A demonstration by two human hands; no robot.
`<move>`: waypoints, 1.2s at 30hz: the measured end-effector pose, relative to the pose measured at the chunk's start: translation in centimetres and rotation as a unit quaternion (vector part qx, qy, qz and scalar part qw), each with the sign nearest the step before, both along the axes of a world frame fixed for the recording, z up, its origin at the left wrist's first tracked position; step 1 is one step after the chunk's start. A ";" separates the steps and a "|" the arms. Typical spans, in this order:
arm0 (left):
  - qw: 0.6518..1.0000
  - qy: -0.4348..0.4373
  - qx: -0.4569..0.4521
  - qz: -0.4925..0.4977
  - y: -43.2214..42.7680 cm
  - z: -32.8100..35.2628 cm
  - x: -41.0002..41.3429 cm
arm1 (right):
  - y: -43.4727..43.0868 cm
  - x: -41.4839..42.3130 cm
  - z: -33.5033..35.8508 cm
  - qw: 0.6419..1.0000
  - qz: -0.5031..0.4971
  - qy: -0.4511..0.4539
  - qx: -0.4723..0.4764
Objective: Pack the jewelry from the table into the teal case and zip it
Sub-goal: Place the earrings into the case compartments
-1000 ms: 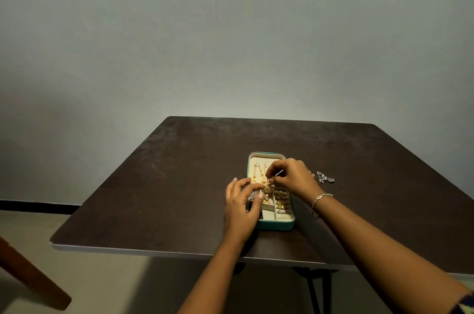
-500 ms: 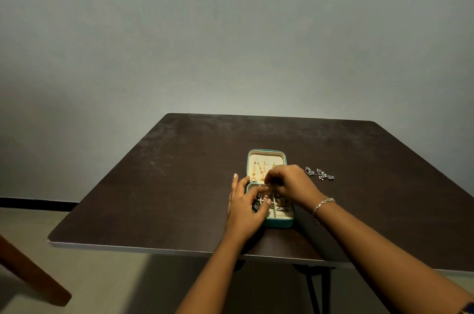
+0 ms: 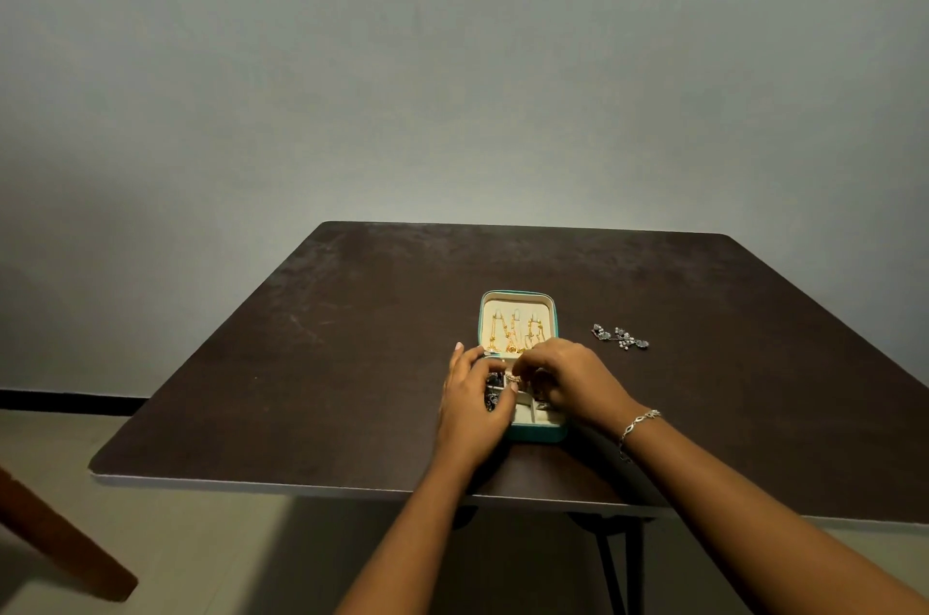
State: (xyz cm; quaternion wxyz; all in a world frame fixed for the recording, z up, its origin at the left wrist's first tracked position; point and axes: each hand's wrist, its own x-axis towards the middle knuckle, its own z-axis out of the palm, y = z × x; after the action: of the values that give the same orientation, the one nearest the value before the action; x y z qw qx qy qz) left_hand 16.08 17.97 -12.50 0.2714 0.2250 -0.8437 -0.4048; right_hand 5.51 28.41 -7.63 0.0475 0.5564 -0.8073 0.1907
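The teal case (image 3: 538, 434) lies open near the front of the dark table (image 3: 352, 363), its cream lid (image 3: 518, 307) flat behind with gold chains (image 3: 515, 335) hanging in it. My left hand (image 3: 475, 408) rests on the case's left side, fingers over dark jewelry in the compartments. My right hand (image 3: 573, 375) hovers over the near tray, fingertips pinching a small gold piece (image 3: 512, 378). A silver jewelry piece (image 3: 621, 338) with pale stones lies on the table to the right of the case.
A grey wall rises behind the table. A brown wooden piece (image 3: 60, 549) sticks in at the lower left over the pale floor. Black table legs (image 3: 611, 559) show under the front edge. A silver bracelet (image 3: 638, 426) sits on my right wrist.
My right hand has come down from the lid's chains to the near tray with a small gold piece. My left hand slid a little forward along the case's left side.
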 end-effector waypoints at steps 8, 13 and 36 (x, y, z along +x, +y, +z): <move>0.999 0.043 0.003 0.005 -0.2 -0.2 -0.1 | 0.5 -0.1 -1.1 1.000 -0.011 -0.010 -0.019; 0.998 0.058 -0.011 0.016 -0.1 0.0 0.2 | 2.6 -0.8 -0.5 0.986 -0.053 -0.093 -0.128; 0.986 0.129 -0.090 -0.056 11.4 0.9 -7.8 | 10.4 -8.5 -4.2 0.942 -0.209 -0.210 -0.160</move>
State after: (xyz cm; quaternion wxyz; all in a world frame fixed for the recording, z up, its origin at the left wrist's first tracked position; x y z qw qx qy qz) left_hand 8.26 29.33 -11.56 0.3740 0.0982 -0.8458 -0.3675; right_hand -2.94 38.82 -11.87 0.0042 0.3079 -0.8556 0.4160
